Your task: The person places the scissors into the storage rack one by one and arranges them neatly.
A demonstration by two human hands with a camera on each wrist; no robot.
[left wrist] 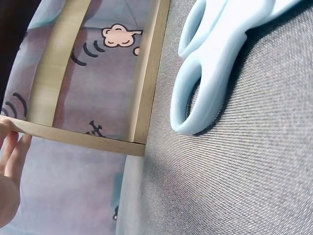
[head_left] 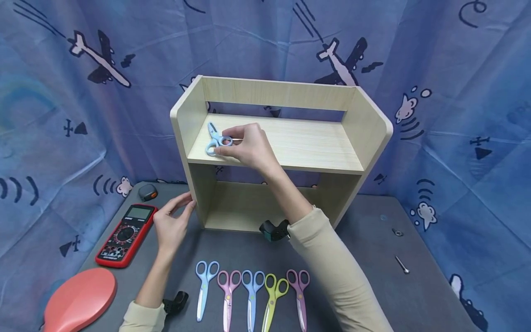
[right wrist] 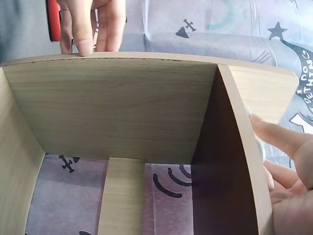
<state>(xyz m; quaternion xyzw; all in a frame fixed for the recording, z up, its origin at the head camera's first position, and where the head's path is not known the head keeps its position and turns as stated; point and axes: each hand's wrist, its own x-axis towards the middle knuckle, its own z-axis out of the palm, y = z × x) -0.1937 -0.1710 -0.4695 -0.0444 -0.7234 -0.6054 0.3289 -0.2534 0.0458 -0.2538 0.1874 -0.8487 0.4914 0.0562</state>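
My right hand (head_left: 250, 146) pinches the handles of small light blue scissors (head_left: 213, 132) over the left part of the upper shelf of a pale wooden rack (head_left: 282, 94). The blades point away from me. In the right wrist view, the shelf board mostly hides these scissors. My left hand (head_left: 171, 223) touches the rack's left side panel (head_left: 193, 184) low down with thumb and fingertips. Before the rack lies a row of scissors: light blue (head_left: 203, 290), pink (head_left: 227, 295), blue (head_left: 252, 295), yellow (head_left: 271, 297) and mauve-pink (head_left: 299, 295), handles toward the rack.
On the left of the grey table (head_left: 365, 276) lie a red multimeter (head_left: 126, 235), a dark tape measure (head_left: 147, 192) and a coral round-ended object (head_left: 80, 299). To the right are a bolt (head_left: 401, 264) and a small metal nut-like piece (head_left: 397, 232). A patterned blue curtain (head_left: 265, 41) hangs behind.
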